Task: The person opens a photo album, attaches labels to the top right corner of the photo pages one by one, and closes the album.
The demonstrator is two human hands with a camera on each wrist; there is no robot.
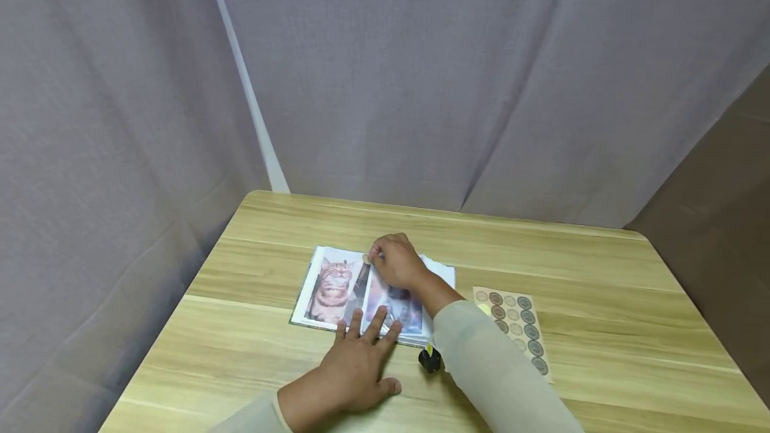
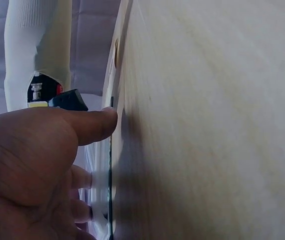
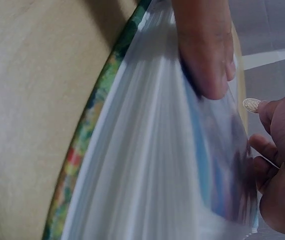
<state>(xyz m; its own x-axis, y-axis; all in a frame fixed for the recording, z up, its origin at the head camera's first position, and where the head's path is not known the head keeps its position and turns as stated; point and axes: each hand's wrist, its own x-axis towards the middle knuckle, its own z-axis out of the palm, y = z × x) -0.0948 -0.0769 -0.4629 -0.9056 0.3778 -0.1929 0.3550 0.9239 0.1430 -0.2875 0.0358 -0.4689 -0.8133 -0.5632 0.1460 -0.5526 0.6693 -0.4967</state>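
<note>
An open photo album [image 1: 444, 272] lies on the table, with a picture of an orange cat [image 1: 333, 289] on its left page and another picture [image 1: 415, 313], partly covered, on the right. My right hand [image 1: 397, 260] is above the upper part of the pages, pinching a small round sticker [image 3: 251, 105] between thumb and finger. The sticker stands off the page in the right wrist view. My left hand [image 1: 357, 366] lies palm down with its fingers spread, the fingertips resting on the album's lower edge. In the left wrist view its thumb [image 2: 95, 125] reaches out straight.
To the right of the album lies a sheet of round stickers [image 1: 516, 316], partly covered by the right sleeve [image 1: 487, 353]. A black device [image 1: 430, 359] sits at the right wrist. Grey curtains [image 1: 385, 85] hang behind the wooden table [image 1: 601, 313].
</note>
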